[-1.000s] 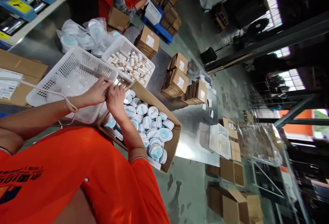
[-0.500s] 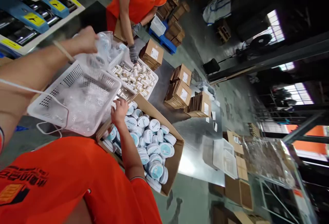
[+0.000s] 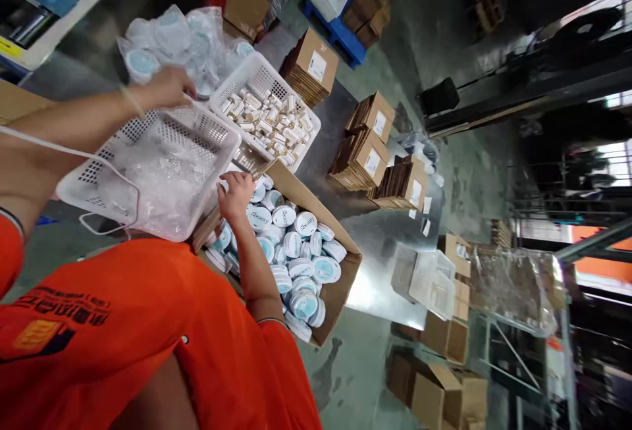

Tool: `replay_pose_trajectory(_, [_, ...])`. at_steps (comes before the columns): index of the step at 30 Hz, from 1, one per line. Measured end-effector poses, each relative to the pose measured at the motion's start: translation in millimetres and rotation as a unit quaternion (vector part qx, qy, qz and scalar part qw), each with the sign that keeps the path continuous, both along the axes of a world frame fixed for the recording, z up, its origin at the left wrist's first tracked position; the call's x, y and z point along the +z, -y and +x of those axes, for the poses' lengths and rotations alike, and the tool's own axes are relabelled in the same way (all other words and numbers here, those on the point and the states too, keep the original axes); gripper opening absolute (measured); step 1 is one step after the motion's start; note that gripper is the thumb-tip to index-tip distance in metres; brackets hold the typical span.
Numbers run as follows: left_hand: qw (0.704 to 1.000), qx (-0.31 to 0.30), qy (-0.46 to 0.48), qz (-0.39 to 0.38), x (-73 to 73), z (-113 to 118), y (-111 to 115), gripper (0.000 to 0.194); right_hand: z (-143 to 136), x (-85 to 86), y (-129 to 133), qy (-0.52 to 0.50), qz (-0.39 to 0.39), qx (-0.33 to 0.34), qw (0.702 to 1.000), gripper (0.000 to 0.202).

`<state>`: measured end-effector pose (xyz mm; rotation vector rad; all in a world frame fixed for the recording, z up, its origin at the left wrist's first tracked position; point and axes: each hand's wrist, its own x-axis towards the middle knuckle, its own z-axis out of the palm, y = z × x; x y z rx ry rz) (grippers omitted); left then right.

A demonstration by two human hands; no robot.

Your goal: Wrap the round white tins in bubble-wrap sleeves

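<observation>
My left hand (image 3: 170,87) is above the back rim of a white perforated basket (image 3: 202,209) that contains clear plastic bags (image 3: 148,173). Its fingers are loosely bent and apart, with nothing visible in them. Just beyond lies a heap of clear-bagged round containers (image 3: 172,38). My right hand (image 3: 236,196) is over the near-left end of an open carton (image 3: 340,298), fingers spread and partly bent. Beneath and beside it are many round white containers (image 3: 296,265) with pale-blue labels, some lettered. Whether its fingertips touch a container is hard to see.
A second white basket (image 3: 311,128) holds small bottles with white labels. Flattened carton stacks (image 3: 316,64) stand along the metal table (image 3: 365,245). At the far side, a co-worker's gloved hand (image 3: 276,5) is on a brown box (image 3: 247,2). Rollers (image 3: 29,22) lie top left.
My left hand has let go of the bagged containers, which now rest on the table. The co-worker's hand left the bottle basket and both hands are at a brown box. My view has shifted.
</observation>
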<state>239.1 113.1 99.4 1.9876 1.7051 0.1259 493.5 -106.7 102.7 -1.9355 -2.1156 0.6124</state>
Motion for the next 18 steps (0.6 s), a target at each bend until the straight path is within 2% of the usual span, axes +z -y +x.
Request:
replay_pose_trajectory(2, [0.996, -0.042, -0.016, -0.082, -21.0, 13, 42, 0.024, -1, 0.7, -1, 0.004, -0.002, 0.0, 1.0, 0.017])
replay_pose_trajectory(3, [0.993, -0.043, -0.028, -0.102, -30.9, 19, 62, 0.027, -1, 1.0, -1, 0.006, -0.002, 0.0, 1.0, 0.017])
replay_pose_trajectory(6, [0.995, -0.033, -0.027, -0.09, -52.1, 33, 109, 0.032, 0, 1.9, -1, 0.008, 0.001, 0.002, 1.0, 0.016])
replay_pose_trajectory(8, [0.997, -0.037, -0.002, -0.061, -54.3, 37, 121, 0.022, 2, 2.3, 1, 0.009, 0.002, 0.005, 1.0, 0.016])
replay_pose_trajectory(10, [0.998, -0.044, 0.03, -0.029, -45.3, 38, 121, 0.011, 3, 2.4, 3, 0.008, 0.001, 0.009, 1.0, 0.016])
replay_pose_trajectory(13, [0.995, -0.049, 0.083, 0.038, -13.9, 35, 113, 0.011, 2, 3.1, 5, -0.014, 0.012, 0.003, 1.0, 0.022])
replay_pose_trajectory(15, [0.988, -0.051, 0.119, 0.083, 13.0, 30, 112, 0.016, 1, 5.3, 3, -0.056, 0.04, -0.021, 0.997, 0.05])
replay_pose_trajectory(17, [0.981, -0.048, 0.15, 0.116, 37.8, 26, 118, 0.022, 0, 9.8, -1, -0.128, 0.068, -0.058, 0.988, 0.095])
replay_pose_trajectory(18, [0.977, -0.044, 0.164, 0.128, 47.8, 24, 123, 0.024, 0, 12.7, -3, -0.177, 0.067, -0.074, 0.979, 0.11])
